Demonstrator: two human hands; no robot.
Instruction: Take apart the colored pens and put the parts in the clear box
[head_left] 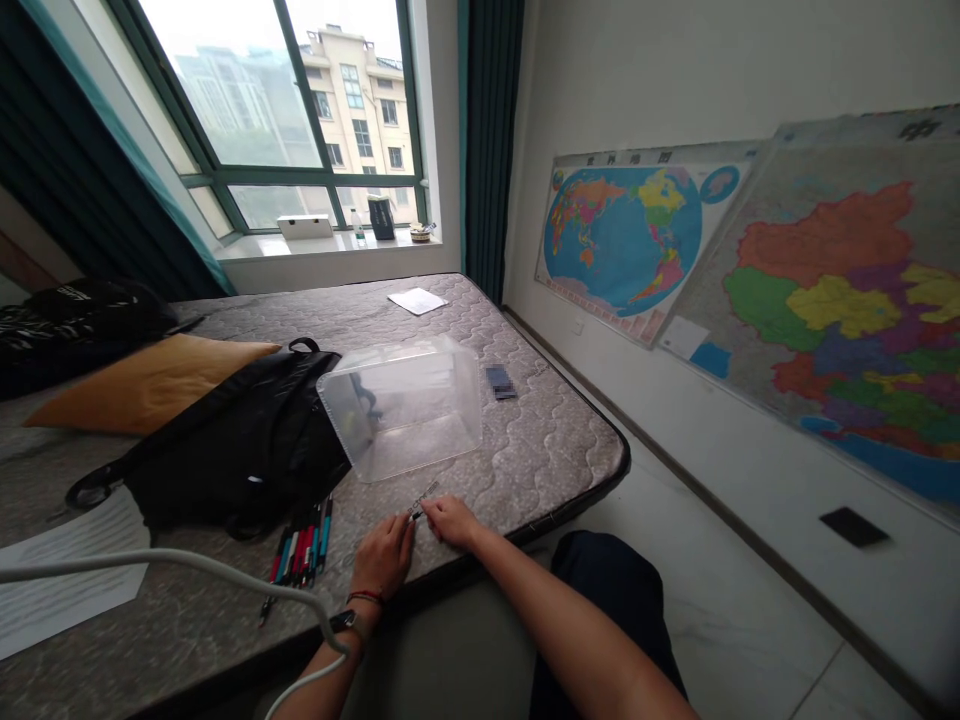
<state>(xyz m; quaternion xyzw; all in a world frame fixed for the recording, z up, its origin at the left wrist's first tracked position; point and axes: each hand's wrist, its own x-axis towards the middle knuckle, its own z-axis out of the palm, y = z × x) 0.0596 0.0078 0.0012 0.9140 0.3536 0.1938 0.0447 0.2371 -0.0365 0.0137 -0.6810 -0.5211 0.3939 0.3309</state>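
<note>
In the lower centre I see the bare right hand (448, 521) pinch a slim, grey-and-black pen-like piece (430, 491) over the grey quilted mattress (544, 450); whether the bare left hand (383, 556), at its dark end, grips too, I cannot tell.

Left hand (384, 555), right hand (450, 521) at 1 slim object (429, 492)

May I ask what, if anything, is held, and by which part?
Seemingly a thin object by its near end, between left hand and right hand; exact grip unclear.
</note>
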